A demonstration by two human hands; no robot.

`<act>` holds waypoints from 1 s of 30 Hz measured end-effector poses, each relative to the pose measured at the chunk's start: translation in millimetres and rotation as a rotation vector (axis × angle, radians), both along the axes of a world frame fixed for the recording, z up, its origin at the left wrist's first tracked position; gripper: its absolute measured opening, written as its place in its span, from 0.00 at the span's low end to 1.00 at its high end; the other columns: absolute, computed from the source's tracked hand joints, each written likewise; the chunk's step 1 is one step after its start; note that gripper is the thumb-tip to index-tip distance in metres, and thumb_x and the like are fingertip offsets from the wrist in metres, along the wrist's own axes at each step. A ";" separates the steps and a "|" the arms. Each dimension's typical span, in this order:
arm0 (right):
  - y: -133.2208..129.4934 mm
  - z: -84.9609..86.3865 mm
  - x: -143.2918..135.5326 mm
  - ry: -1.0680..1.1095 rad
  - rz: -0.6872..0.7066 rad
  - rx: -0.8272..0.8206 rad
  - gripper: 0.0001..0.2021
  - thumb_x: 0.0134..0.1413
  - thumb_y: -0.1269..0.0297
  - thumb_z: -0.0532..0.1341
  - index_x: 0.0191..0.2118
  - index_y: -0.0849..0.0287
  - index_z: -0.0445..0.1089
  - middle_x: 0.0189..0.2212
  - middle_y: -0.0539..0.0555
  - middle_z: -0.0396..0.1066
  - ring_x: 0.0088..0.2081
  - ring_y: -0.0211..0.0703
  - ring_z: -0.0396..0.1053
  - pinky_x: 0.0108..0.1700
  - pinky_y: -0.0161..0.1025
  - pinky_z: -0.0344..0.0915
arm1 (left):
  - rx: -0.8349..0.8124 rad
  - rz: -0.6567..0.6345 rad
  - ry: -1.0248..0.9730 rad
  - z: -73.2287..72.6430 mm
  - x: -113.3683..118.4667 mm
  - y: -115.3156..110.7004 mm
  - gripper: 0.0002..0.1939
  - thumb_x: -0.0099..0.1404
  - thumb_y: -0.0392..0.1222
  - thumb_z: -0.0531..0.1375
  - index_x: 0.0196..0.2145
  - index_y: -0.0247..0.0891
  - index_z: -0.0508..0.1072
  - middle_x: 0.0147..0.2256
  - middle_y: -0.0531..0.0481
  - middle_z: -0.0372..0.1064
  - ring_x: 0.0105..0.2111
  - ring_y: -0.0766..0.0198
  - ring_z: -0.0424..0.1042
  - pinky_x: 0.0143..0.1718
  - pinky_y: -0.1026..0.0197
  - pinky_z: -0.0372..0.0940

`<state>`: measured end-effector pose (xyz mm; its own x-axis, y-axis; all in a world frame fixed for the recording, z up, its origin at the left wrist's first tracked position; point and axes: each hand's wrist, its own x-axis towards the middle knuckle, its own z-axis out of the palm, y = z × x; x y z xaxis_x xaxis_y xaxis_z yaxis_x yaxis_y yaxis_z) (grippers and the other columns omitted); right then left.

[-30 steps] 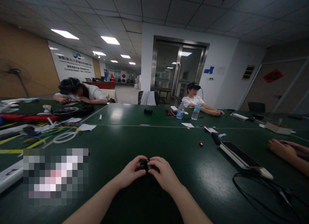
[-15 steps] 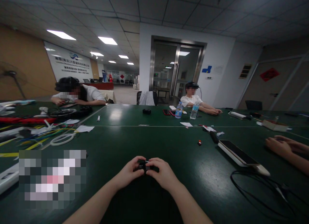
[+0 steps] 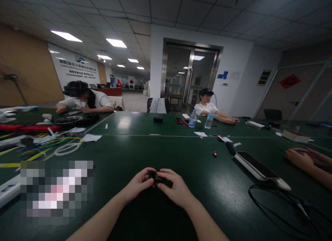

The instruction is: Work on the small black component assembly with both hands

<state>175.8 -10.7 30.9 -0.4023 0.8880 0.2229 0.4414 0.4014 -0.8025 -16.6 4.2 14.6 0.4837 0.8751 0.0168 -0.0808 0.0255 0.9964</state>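
A small black object [image 3: 156,178] is pinched between my two hands above the near part of the green table [image 3: 135,147]. Its kind is too dark and too covered by fingers to make out. My left hand [image 3: 138,184] grips its left side with thumb and fingertips. On the other side, my right hand [image 3: 175,186] holds its right end, thumb below and fingers over the top. The fingertips of both hands almost meet around it.
A white-edged device with a dark screen [image 3: 258,164] and a black cable [image 3: 261,208] lie to the right, near another person's hands [image 3: 301,159]. Water bottles [image 3: 192,119] stand farther back. Coiled white tubing [image 3: 67,149] and wires lie left. Two people sit across the table.
The black object has turned slightly between my fingers, and the pale strip on its top no longer shows. Both hands stay in nearly the same place.
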 end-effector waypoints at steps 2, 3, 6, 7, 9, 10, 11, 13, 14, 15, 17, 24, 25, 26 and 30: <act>0.2 -0.6 0.1 0.018 -0.015 0.020 0.20 0.46 0.66 0.61 0.48 0.49 0.65 0.51 0.53 0.61 0.53 0.44 0.59 0.55 0.46 0.56 | -0.007 0.022 -0.017 0.6 0.7 -0.2 0.20 0.54 0.45 0.61 0.43 0.39 0.63 0.35 0.49 0.69 0.34 0.61 0.68 0.40 0.56 0.59; 0.4 -0.9 0.2 0.024 -0.019 0.026 0.20 0.46 0.66 0.61 0.47 0.49 0.66 0.51 0.53 0.61 0.53 0.44 0.59 0.55 0.46 0.56 | -0.011 0.030 -0.027 0.8 1.0 -0.5 0.20 0.54 0.45 0.61 0.43 0.39 0.63 0.35 0.49 0.69 0.35 0.61 0.68 0.40 0.56 0.59; 1.1 -2.1 0.5 0.024 -0.007 0.031 0.16 0.45 0.66 0.61 0.44 0.50 0.69 0.51 0.54 0.61 0.53 0.45 0.60 0.54 0.47 0.57 | -0.014 0.040 -0.050 0.5 1.9 -0.9 0.19 0.54 0.45 0.61 0.43 0.39 0.63 0.33 0.50 0.69 0.34 0.61 0.69 0.40 0.56 0.59; 1.3 -2.4 0.5 0.024 0.001 0.031 0.16 0.45 0.66 0.62 0.43 0.50 0.70 0.50 0.54 0.62 0.52 0.45 0.61 0.54 0.47 0.57 | -0.013 0.039 -0.055 0.0 1.9 -0.8 0.19 0.54 0.45 0.62 0.43 0.39 0.63 0.32 0.50 0.69 0.34 0.61 0.69 0.40 0.57 0.59; 1.4 -2.7 0.2 0.045 0.001 0.046 0.16 0.45 0.67 0.62 0.43 0.50 0.69 0.50 0.54 0.62 0.51 0.45 0.61 0.54 0.46 0.57 | -0.008 0.041 -0.065 -1.5 1.7 -0.2 0.19 0.54 0.45 0.61 0.43 0.39 0.63 0.32 0.50 0.70 0.33 0.61 0.69 0.40 0.57 0.59; 1.3 -2.8 -0.1 0.065 -0.003 0.058 0.17 0.44 0.68 0.62 0.44 0.50 0.69 0.49 0.53 0.62 0.51 0.45 0.62 0.54 0.45 0.57 | -0.003 0.042 -0.069 -2.4 1.4 0.2 0.19 0.55 0.45 0.61 0.43 0.39 0.63 0.32 0.50 0.70 0.33 0.61 0.69 0.40 0.57 0.59; 1.1 -2.8 -0.4 0.087 -0.010 0.070 0.18 0.44 0.69 0.62 0.45 0.50 0.68 0.49 0.53 0.63 0.51 0.44 0.62 0.54 0.45 0.58 | 0.004 0.041 -0.071 -3.1 1.0 0.5 0.19 0.55 0.45 0.61 0.43 0.39 0.63 0.32 0.50 0.70 0.33 0.62 0.69 0.40 0.57 0.59; 0.7 -2.9 -0.8 0.123 -0.026 0.076 0.22 0.43 0.70 0.62 0.47 0.50 0.65 0.47 0.52 0.64 0.49 0.44 0.63 0.53 0.45 0.59 | 0.025 0.033 -0.072 -4.0 -0.2 1.1 0.18 0.56 0.45 0.60 0.43 0.39 0.63 0.32 0.51 0.70 0.33 0.62 0.68 0.40 0.57 0.59; 0.5 -3.0 -0.9 0.131 -0.036 0.067 0.23 0.43 0.69 0.62 0.48 0.50 0.64 0.47 0.52 0.65 0.49 0.44 0.63 0.52 0.45 0.59 | 0.033 0.026 -0.069 -4.2 -0.8 1.2 0.18 0.56 0.45 0.60 0.43 0.39 0.63 0.31 0.51 0.70 0.33 0.63 0.68 0.40 0.57 0.59; 0.5 -3.1 -0.8 0.132 -0.047 0.050 0.24 0.43 0.69 0.62 0.49 0.50 0.63 0.47 0.52 0.65 0.48 0.44 0.63 0.51 0.46 0.60 | 0.037 0.020 -0.066 -4.2 -1.3 1.1 0.18 0.56 0.44 0.60 0.44 0.40 0.62 0.32 0.51 0.69 0.33 0.63 0.68 0.40 0.58 0.59; 0.9 -3.3 -0.4 0.136 -0.068 0.016 0.23 0.44 0.68 0.62 0.50 0.50 0.62 0.47 0.52 0.66 0.48 0.45 0.64 0.50 0.46 0.60 | 0.033 0.012 -0.060 -3.8 -2.2 0.8 0.20 0.55 0.43 0.61 0.45 0.41 0.61 0.33 0.52 0.69 0.34 0.63 0.68 0.39 0.58 0.59; 5.0 -5.7 0.0 0.207 -0.112 -0.016 0.23 0.43 0.71 0.61 0.49 0.51 0.64 0.45 0.51 0.68 0.46 0.44 0.65 0.51 0.46 0.60 | -0.013 -0.021 -0.036 -4.3 -1.6 0.0 0.26 0.54 0.39 0.62 0.49 0.44 0.57 0.39 0.49 0.68 0.38 0.60 0.68 0.41 0.56 0.59; 5.3 -6.2 -0.3 0.217 -0.122 -0.022 0.23 0.43 0.71 0.62 0.49 0.51 0.64 0.45 0.51 0.68 0.47 0.44 0.65 0.51 0.46 0.60 | -0.020 -0.029 -0.022 -4.5 -1.2 0.0 0.27 0.54 0.38 0.62 0.50 0.44 0.56 0.39 0.49 0.68 0.37 0.60 0.68 0.40 0.56 0.59; 5.5 -6.6 -0.5 0.225 -0.132 -0.032 0.23 0.43 0.71 0.62 0.49 0.51 0.64 0.44 0.51 0.68 0.47 0.44 0.65 0.51 0.46 0.59 | -0.026 -0.036 -0.007 -4.4 -0.8 -0.1 0.28 0.54 0.38 0.62 0.50 0.44 0.56 0.38 0.49 0.68 0.37 0.61 0.68 0.40 0.56 0.59; 5.2 -7.1 -1.1 0.231 -0.149 -0.058 0.22 0.43 0.71 0.62 0.48 0.52 0.64 0.43 0.51 0.69 0.47 0.44 0.65 0.52 0.46 0.59 | -0.032 -0.028 0.018 -2.3 0.5 -1.0 0.27 0.54 0.37 0.61 0.50 0.43 0.56 0.39 0.49 0.68 0.37 0.61 0.68 0.40 0.56 0.59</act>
<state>174.7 -5.5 23.8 -0.2106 0.9475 0.2408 0.2949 0.2964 -0.9084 -16.1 3.2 12.3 0.5078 0.8612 -0.0204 -0.0615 0.0598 0.9963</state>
